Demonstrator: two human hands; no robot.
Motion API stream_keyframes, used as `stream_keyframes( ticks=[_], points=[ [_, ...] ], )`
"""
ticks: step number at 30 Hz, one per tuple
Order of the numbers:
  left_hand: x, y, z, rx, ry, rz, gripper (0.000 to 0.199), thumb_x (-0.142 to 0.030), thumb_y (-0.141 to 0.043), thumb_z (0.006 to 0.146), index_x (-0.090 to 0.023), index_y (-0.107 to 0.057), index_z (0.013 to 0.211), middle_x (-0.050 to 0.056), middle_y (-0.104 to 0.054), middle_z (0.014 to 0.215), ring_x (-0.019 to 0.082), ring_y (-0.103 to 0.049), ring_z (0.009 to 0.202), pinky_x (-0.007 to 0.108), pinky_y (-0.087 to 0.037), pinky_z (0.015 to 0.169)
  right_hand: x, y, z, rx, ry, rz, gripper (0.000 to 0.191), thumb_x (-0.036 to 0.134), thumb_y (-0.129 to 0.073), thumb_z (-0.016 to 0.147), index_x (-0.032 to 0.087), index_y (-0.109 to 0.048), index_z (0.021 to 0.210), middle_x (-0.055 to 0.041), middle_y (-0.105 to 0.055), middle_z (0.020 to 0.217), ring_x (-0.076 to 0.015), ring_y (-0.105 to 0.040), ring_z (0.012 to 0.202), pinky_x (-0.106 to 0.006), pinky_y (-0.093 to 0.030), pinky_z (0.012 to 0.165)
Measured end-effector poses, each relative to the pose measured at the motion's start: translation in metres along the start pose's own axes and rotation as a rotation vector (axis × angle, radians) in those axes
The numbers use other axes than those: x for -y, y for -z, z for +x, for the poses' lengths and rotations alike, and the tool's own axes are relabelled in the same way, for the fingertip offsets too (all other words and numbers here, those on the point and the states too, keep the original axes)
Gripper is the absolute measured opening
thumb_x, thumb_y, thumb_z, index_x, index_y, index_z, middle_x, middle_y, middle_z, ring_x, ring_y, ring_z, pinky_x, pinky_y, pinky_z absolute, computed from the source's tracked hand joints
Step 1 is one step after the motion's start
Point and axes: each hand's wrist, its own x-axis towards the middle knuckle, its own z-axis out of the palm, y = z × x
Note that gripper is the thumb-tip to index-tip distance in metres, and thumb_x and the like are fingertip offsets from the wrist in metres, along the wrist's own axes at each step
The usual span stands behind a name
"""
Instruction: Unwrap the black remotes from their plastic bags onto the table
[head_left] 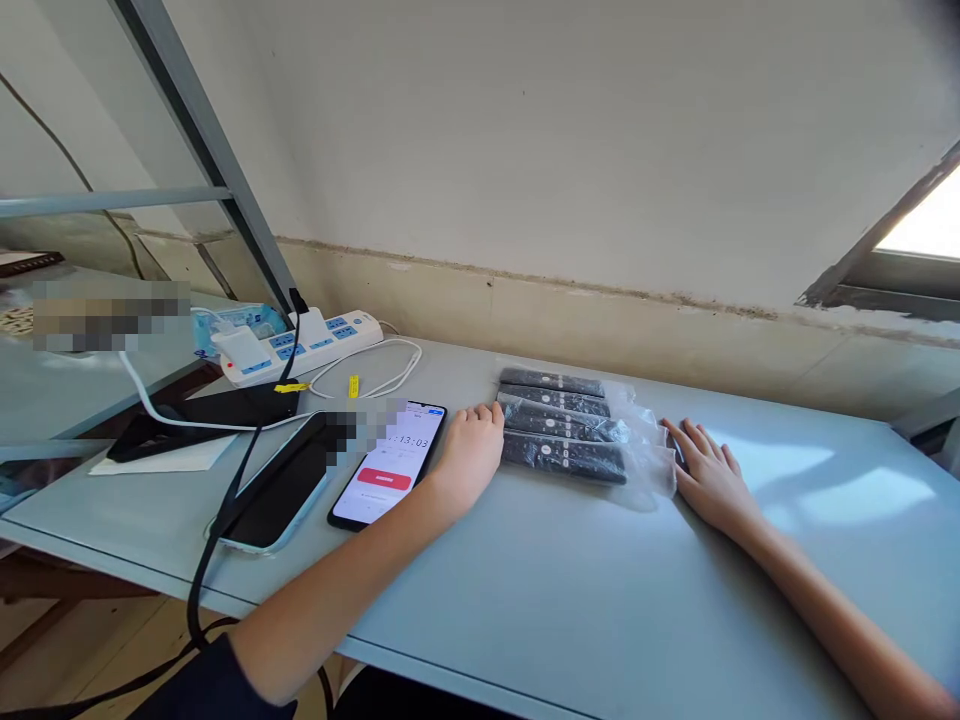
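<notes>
Several black remote controls (562, 455), each in a clear plastic bag, lie side by side in a row on the pale blue-grey table (570, 580). My left hand (472, 450) rests at their left ends, its fingers curled together and touching or nearly touching the bags. At the other side, my right hand (711, 478) lies low on the table with its fingers spread. Its thumb side is by the loose bag ends (652, 470). A small dark thing shows beside the right fingers, too covered to make out.
Left of my left hand lies a lit phone (394, 465) showing a timer. Farther left are a second phone (289, 485) with a dark screen, a black strap (232, 490), and a white power strip (300, 345) with cables. A wall (525, 290) runs behind the table.
</notes>
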Motion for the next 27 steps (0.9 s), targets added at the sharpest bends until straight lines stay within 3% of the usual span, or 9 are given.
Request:
stream_keyframes(
  ticks=[4,6,9,12,16,19,22,24,27],
  points=[
    [0.002,-0.005,0.000,-0.022,-0.004,-0.001,0.043,-0.002,-0.042,0.083,-0.004,-0.053,0.124,0.020,-0.067,0.106,0.022,-0.066,0.096,0.030,-0.047,0.079,-0.005,-0.006,0.001,-0.048,0.033,0.009,0.057,0.046,-0.022,0.087,0.024,-0.047,0.134,-0.0132,-0.051,0.137,-0.0329,-0.041,0.130,-0.059,-0.030,0.103],
    [0.001,-0.005,0.000,-0.043,0.004,0.008,0.046,-0.001,-0.041,0.082,-0.005,-0.053,0.126,0.019,-0.068,0.107,0.022,-0.065,0.099,0.035,-0.045,0.088,-0.005,-0.006,0.001,-0.043,0.033,0.007,0.057,0.046,-0.023,0.087,0.024,-0.047,0.134,-0.0136,-0.051,0.137,-0.0335,-0.041,0.130,-0.059,-0.030,0.103],
    [-0.011,0.000,-0.002,-0.208,-0.010,0.007,0.044,-0.005,-0.038,0.087,-0.003,-0.051,0.128,0.019,-0.063,0.118,0.027,-0.057,0.114,0.045,-0.032,0.105,-0.003,-0.003,0.000,-0.003,0.020,-0.004,0.059,0.046,-0.024,0.086,0.021,-0.048,0.134,-0.0144,-0.050,0.138,-0.0329,-0.040,0.131,-0.057,-0.031,0.104],
    [-0.033,0.002,-0.010,-0.406,-0.193,-0.087,0.040,-0.023,-0.036,0.095,-0.007,-0.052,0.128,0.014,-0.058,0.128,0.026,-0.052,0.120,0.043,-0.032,0.107,-0.002,0.004,0.002,0.018,0.032,0.002,0.059,0.047,-0.025,0.086,0.022,-0.049,0.133,-0.0127,-0.051,0.138,-0.0316,-0.041,0.130,-0.055,-0.034,0.103],
    [-0.057,-0.002,-0.024,-0.474,-0.350,-0.190,0.045,-0.037,-0.037,0.095,-0.011,-0.051,0.130,0.011,-0.056,0.132,0.026,-0.051,0.122,0.041,-0.036,0.104,-0.007,0.015,0.007,0.053,0.020,0.048,0.058,0.049,-0.024,0.084,0.025,-0.056,0.127,-0.0107,-0.056,0.133,-0.0313,-0.046,0.126,-0.051,-0.040,0.099],
    [-0.051,-0.004,-0.021,-0.423,-0.163,-0.182,0.048,-0.039,-0.037,0.096,-0.012,-0.047,0.133,0.015,-0.052,0.135,0.031,-0.048,0.124,0.047,-0.039,0.101,-0.010,0.018,0.011,0.040,-0.012,0.075,0.059,0.049,-0.023,0.083,0.024,-0.058,0.123,-0.0107,-0.059,0.129,-0.0312,-0.051,0.121,-0.050,-0.042,0.098],
    [-0.024,0.002,-0.009,-0.287,0.042,-0.108,0.040,-0.019,-0.039,0.094,-0.012,-0.049,0.132,0.016,-0.054,0.133,0.032,-0.047,0.125,0.049,-0.037,0.103,-0.011,0.015,0.012,0.015,-0.017,0.032,0.057,0.049,-0.023,0.084,0.026,-0.058,0.123,-0.0103,-0.059,0.128,-0.0325,-0.051,0.120,-0.052,-0.040,0.098],
    [-0.004,0.009,-0.001,-0.162,0.114,-0.046,0.044,-0.003,-0.040,0.087,-0.009,-0.051,0.129,0.016,-0.058,0.127,0.029,-0.047,0.126,0.048,-0.034,0.106,-0.009,0.011,0.011,0.028,-0.009,0.005,0.056,0.048,-0.024,0.085,0.027,-0.057,0.125,-0.0103,-0.058,0.129,-0.0332,-0.049,0.122,-0.053,-0.040,0.098],
    [0.012,0.016,0.005,0.019,0.142,0.026,0.043,0.004,-0.040,0.082,-0.009,-0.060,0.118,0.015,-0.064,0.119,0.027,-0.047,0.126,0.043,-0.035,0.106,-0.007,0.008,0.008,0.036,-0.010,-0.021,0.057,0.047,-0.021,0.087,0.026,-0.055,0.128,-0.0111,-0.056,0.132,-0.0331,-0.047,0.125,-0.055,-0.039,0.098]
  ],
)
